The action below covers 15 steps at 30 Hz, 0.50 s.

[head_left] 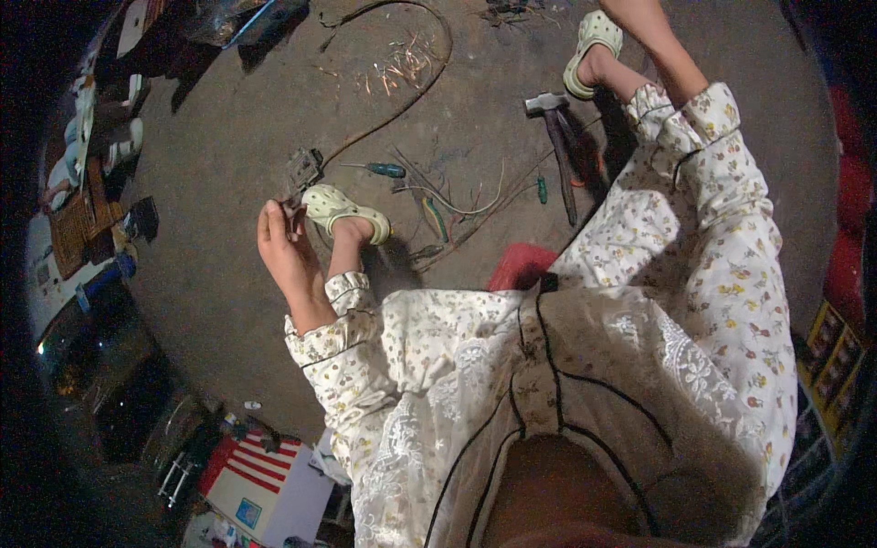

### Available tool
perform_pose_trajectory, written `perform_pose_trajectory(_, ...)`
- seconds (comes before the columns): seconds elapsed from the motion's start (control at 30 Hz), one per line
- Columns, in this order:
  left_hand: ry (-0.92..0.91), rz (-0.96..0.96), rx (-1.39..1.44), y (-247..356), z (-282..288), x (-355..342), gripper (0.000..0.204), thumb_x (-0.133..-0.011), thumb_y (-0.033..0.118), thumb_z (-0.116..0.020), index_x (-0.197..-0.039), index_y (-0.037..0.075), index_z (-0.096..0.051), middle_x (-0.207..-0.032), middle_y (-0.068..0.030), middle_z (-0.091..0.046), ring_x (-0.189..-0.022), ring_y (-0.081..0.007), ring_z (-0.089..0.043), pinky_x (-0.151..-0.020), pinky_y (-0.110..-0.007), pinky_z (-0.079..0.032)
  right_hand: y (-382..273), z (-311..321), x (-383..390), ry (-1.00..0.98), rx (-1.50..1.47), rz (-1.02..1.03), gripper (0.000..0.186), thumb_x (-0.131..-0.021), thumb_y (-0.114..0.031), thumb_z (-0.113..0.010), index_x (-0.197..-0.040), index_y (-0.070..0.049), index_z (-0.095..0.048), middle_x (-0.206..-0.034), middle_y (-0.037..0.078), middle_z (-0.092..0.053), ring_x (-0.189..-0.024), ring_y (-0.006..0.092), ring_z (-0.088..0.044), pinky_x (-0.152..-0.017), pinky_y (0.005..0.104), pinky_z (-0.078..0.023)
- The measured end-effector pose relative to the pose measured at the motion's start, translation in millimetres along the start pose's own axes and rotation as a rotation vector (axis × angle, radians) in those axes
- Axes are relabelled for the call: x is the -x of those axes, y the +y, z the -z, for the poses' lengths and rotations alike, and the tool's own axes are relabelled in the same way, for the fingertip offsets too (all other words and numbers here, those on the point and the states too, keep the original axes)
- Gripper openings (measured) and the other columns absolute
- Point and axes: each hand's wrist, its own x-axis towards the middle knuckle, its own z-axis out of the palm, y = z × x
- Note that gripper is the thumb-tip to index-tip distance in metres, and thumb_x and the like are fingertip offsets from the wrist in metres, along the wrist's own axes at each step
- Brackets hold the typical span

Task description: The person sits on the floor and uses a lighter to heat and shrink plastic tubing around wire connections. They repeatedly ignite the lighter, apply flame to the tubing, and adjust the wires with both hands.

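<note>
My left hand [290, 256] is raised beside my left clog, its fingers bent together in a pinch around a small greyish piece I cannot make out. Just beyond the fingertips, a worn metal block [304, 167] lies on the floor, at the end of a long brown cable [402, 108]. At the top right, the picture's edge cuts off my right hand [630, 13]; its fingers are out of sight. A hammer [558, 146] lies between my feet. Around it are a green-handled screwdriver [384, 170], a green-and-yellow hand tool [433, 219] and another green handle [542, 190].
Stripped copper strands [402, 68] lie inside the cable's loop. Loose wires [470, 212] spread over the floor [219, 183] near my left clog [343, 212]; my right clog [594, 50] is farther off. A red seat [521, 266] shows beneath me. Boxes [260, 475] and clutter line the left.
</note>
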Motion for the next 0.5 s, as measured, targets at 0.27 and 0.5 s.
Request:
perform_pose_trajectory(0.27, -0.017, -0.044, -0.184, -7, -44, 21, 0.018, -0.089, 0.016, -0.054, -0.085, 0.000, -0.061, -0.074, -0.0015, -0.058, -0.062, -0.0059, -0.044, -0.057, -0.020, -0.037, -56, -15, 21, -0.388, -0.384, -0.221, 0.040, -0.081, -0.044, -0.057, -0.091, -0.007, -0.067, -0.076, 0.004, -0.063, -0.070, 0.0087, -0.055, -0.061, 0.0272, -0.043)
perform_pose_trajectory(0.5, -0.424, -0.213, -0.318, 2, -103, 35, 0.016, -0.088, 0.012, -0.052, -0.094, 0.000, -0.061, -0.089, -0.0033, -0.063, -0.075, -0.0073, -0.051, -0.068, -0.021, -0.041, -137, -39, 80, -0.906, -0.911, -0.361, 0.034, -0.085, -0.040, -0.056, -0.093, -0.008, -0.065, -0.054, -0.007, -0.039, -0.049, 0.0031, -0.032, -0.043, 0.0214, -0.021)
